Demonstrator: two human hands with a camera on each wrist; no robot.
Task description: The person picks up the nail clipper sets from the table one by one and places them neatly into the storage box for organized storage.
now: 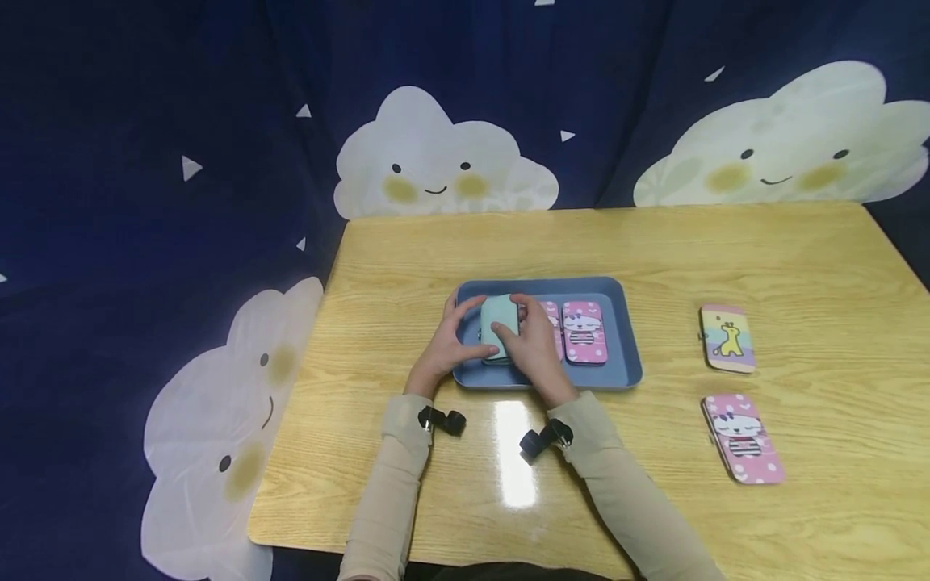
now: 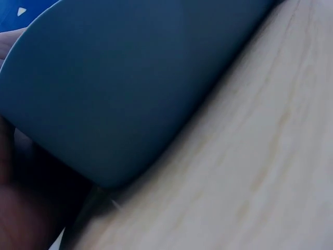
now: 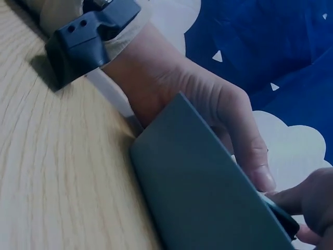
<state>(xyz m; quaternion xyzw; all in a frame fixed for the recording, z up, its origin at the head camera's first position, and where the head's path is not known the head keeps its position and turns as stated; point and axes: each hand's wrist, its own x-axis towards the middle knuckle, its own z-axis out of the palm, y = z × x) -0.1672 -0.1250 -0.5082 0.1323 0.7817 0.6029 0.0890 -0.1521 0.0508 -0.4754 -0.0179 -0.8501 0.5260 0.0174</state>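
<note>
Both hands hold a small mint-green case (image 1: 499,319) over the left end of a blue-grey tray (image 1: 623,355). My left hand (image 1: 441,347) spans the case from the left, thumb at its near end and index finger at its far end. From the right, my right hand (image 1: 536,343) grips it with the thumb across the top and fingers by the far corner. To the right in the tray lies a pink cat-print case (image 1: 584,332); another pink case (image 1: 552,313) is partly hidden behind my right hand. In the right wrist view, the tray wall (image 3: 203,182) covers much of the mint-green case.
On the wooden table (image 1: 407,258), right of the tray, lie a striped giraffe-print case (image 1: 729,339) and, nearer me, another pink cat-print case (image 1: 744,440). A dark blue curtain (image 1: 596,48) with white clouds borders the table's back and left.
</note>
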